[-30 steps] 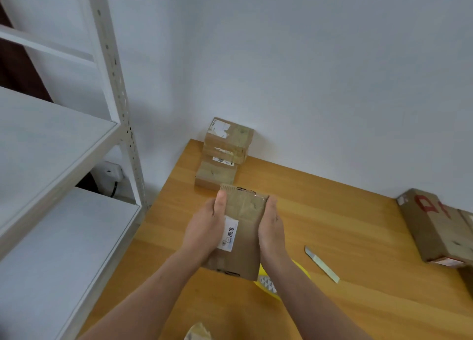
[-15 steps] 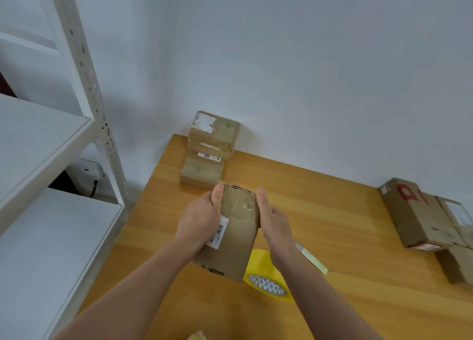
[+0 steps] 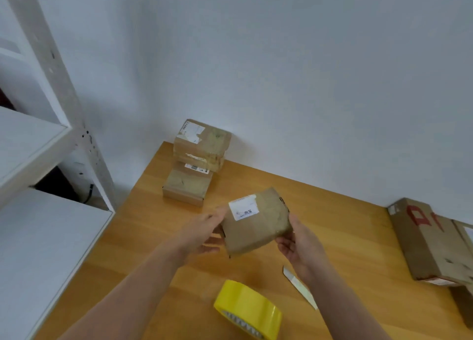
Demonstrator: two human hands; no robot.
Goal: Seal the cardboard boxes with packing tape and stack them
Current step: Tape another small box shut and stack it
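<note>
White wall [image 3: 281,71] fills the upper half of the view, from ten o'clock round to two. White metal shelving [image 3: 38,147] stands at nine o'clock, its perforated upright tilting through the frame and two pale boards reaching toward the near left corner. Just beside it, a wooden table [image 3: 345,224] spreads from the centre down to six and out to four o'clock, its far edge against the wall.

At three o'clock a large cardboard box [image 3: 422,240] with red markings lies on the table, partly cut off by the frame edge. At the table's far left corner, about eleven o'clock from the hands, a stack of small boxes [image 3: 199,155] sits against the wall, the top ones set back on a lower one.

Near the centre, the held box [image 3: 258,227] is raised above the table, tilted, with a white label facing up. The left hand [image 3: 202,232] grips its nine o'clock end, thumb on top by the label; motion blur hides the fingers' detail. The right hand [image 3: 299,245] holds the four o'clock corner, fingers curled under it.

A yellow tape roll [image 3: 245,306] rests on the table at six o'clock from the held box. A slim pale strip [image 3: 298,284] lies at five o'clock, partly under the right forearm.
</note>
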